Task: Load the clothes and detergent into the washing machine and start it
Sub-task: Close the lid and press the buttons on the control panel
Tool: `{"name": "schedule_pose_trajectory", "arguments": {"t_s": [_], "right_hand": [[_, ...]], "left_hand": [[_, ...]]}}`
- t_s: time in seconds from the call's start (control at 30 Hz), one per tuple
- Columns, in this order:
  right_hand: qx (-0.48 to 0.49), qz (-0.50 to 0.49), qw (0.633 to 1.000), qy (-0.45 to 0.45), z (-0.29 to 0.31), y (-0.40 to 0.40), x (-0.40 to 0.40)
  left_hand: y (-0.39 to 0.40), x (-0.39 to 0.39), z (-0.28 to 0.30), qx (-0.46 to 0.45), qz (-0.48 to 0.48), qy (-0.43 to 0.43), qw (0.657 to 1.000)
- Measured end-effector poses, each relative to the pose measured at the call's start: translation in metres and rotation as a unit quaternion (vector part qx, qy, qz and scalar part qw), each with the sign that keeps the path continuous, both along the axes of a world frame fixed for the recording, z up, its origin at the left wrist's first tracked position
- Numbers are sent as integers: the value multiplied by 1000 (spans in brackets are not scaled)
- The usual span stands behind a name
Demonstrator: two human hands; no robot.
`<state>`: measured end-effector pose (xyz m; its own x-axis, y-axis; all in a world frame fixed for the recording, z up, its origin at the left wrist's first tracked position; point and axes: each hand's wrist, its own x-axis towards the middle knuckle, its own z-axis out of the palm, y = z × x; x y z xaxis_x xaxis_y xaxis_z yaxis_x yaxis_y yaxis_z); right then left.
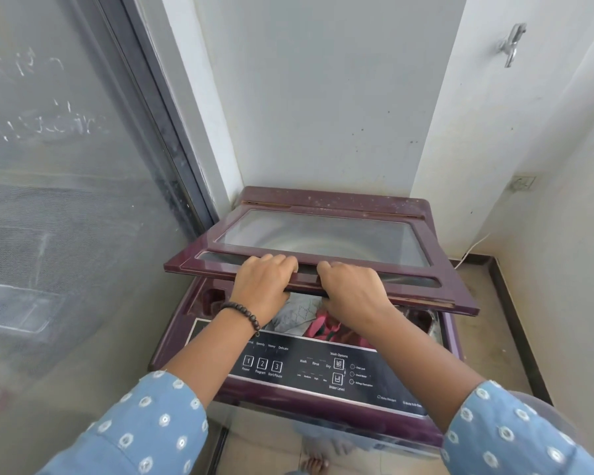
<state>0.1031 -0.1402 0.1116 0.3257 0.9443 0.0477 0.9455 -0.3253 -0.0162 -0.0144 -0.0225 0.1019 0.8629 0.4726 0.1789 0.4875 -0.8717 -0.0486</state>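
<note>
The washing machine (306,378) stands in a wall corner, its maroon glass-windowed lid (323,241) partly raised and tilted above the tub opening. Both hands grip the lid's front edge side by side: the left hand (261,286) and the right hand (352,289) each have fingers curled over the top of the edge, thumbs apparently beneath it, though the underside is hidden. Holding the edge with both hands likely serves to keep the lid from dropping. Both forearms reach forward over the control panel (309,368), wrists near level; a beaded bracelet (244,317) sits on the left wrist. Clothes (309,320), grey and pink fabric, lie inside the tub directly below the lid's front edge, between the hands and the control panel. No detergent is visible.
</note>
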Motion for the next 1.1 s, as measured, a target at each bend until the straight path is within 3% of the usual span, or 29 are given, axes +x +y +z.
{"name": "schedule_pose_trajectory", "arguments": {"t_s": [0.27,0.6,1.1], "right_hand": [[-7,8,996,90,-23,-6,-2],[-46,16,983,176,-57,-20,-9],[-9,-31,971,235,-92,-16,-9]], "left_hand": [[-5,-6,-24,-29,7,19,999],[-13,-19,-59,-136,-4,39,990],[-15,-27,-86,-188,-7,-1,982]]}}
